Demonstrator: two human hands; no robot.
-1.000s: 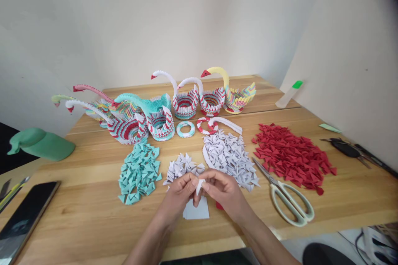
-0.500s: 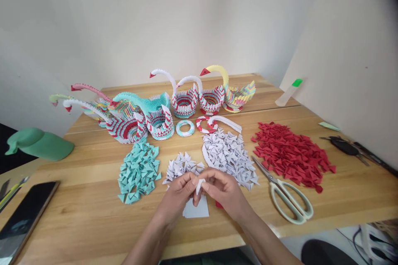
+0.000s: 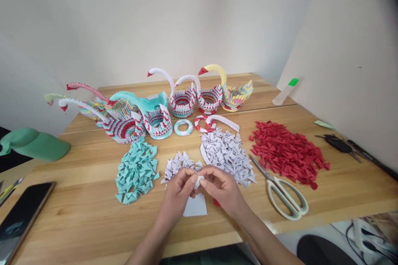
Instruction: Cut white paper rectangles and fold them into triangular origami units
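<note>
Between the fingertips of both hands is a small folded piece of white paper (image 3: pixel 198 181). My left hand (image 3: pixel 179 190) pinches it from the left, and my right hand (image 3: pixel 222 188) pinches it from the right. Just below them a stack of white paper slips (image 3: pixel 195 207) lies on the wooden table (image 3: pixel 102 223). Behind my left hand sits a small pile of white folded paper triangles (image 3: pixel 178 163). A larger white pile (image 3: pixel 228 153) is beyond my right hand. A bit of something red (image 3: pixel 217 203) shows under my right hand, mostly hidden.
Teal triangles (image 3: pixel 137 169) lie left, red triangles (image 3: pixel 287 153) right. Scissors (image 3: pixel 284 194) rest beside my right hand. Paper swans (image 3: pixel 124 126) and paper rings (image 3: pixel 183 127) stand behind. A phone (image 3: pixel 26 215) and green bottle-like object (image 3: pixel 40 145) are left; keys (image 3: pixel 338 144) are right.
The white piece has turned between my fingertips and shows a broader face, with my hands still close together. The whole view has shifted slightly.
</note>
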